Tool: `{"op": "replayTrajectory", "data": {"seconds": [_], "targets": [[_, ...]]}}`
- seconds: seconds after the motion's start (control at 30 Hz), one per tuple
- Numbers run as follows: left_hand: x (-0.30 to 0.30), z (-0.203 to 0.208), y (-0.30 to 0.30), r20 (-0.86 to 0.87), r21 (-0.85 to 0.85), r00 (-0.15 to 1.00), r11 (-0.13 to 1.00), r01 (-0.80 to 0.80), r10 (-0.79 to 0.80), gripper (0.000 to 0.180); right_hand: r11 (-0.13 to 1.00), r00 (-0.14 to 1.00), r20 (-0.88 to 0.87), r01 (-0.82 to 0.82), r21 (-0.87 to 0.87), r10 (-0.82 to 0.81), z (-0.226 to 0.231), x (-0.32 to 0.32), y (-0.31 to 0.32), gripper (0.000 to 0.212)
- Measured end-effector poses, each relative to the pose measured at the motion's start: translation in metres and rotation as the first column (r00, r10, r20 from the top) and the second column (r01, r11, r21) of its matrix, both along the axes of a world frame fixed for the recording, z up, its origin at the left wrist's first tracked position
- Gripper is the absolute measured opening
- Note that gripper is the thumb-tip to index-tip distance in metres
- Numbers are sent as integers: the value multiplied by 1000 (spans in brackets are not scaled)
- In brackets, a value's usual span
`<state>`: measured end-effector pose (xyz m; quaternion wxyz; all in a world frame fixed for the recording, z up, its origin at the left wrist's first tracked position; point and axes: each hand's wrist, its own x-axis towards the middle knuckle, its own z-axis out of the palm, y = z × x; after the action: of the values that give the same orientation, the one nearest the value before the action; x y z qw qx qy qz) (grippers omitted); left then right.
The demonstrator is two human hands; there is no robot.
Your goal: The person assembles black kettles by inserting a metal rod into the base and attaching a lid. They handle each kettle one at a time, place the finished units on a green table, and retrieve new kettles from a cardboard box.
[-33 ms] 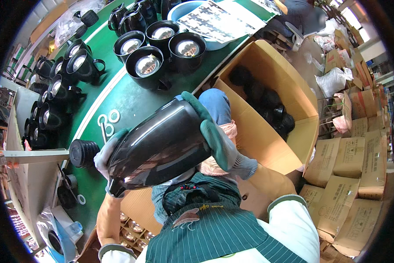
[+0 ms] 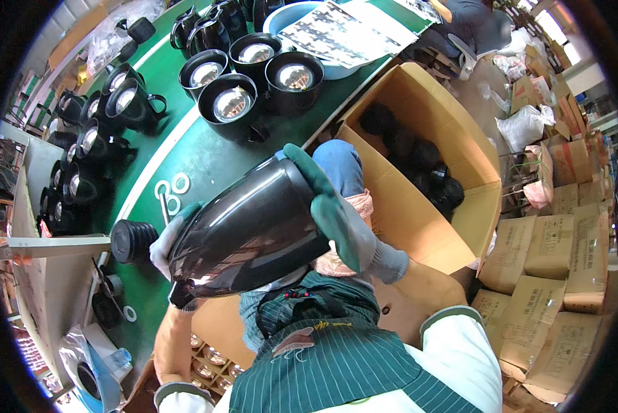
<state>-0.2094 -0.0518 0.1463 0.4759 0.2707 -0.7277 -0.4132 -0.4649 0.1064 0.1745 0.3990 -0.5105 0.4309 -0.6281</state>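
got the black jug (image 2: pixel 250 230) tipped sideways over my lap, right hand (image 2: pixel 340 210) wrapped over its wide end, left hand (image 2: pixel 168 244) cupping the narrow end so it doesn't roll

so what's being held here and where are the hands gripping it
A glossy black jug body, lying tilted in both gloved hands: the left hand cups its narrower lower end, the right hand wraps over its wide upper end.

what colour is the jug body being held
Glossy black jug body, held by both gloved hands; clearest in the head view.
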Motion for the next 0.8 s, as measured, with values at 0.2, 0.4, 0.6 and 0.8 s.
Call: {"op": "replayTrajectory", "data": {"seconds": [0.2, 0.4, 0.6, 0.8], "targets": [[-1, -15, -2, 70, 468, 972, 868, 168, -226, 46, 896, 667, -663, 15, -445, -340, 18, -28, -2, 99], [-7, 7, 3, 227, 303, 931, 930, 210, -284, 46, 958, 901, -360, 159, -240, -240, 13, -29, -7, 78], [-21, 91, -12, 582, -418, 800, 789, 450, -148, 48, 860, 902, 364, -365, 357, 232, -123, -24, 5, 57], [-8, 88, -31, 761, -263, 573, 663, 700, -303, 49, 775, 411, 889, -622, 112, 202, -175, -2, 10, 45]]}}
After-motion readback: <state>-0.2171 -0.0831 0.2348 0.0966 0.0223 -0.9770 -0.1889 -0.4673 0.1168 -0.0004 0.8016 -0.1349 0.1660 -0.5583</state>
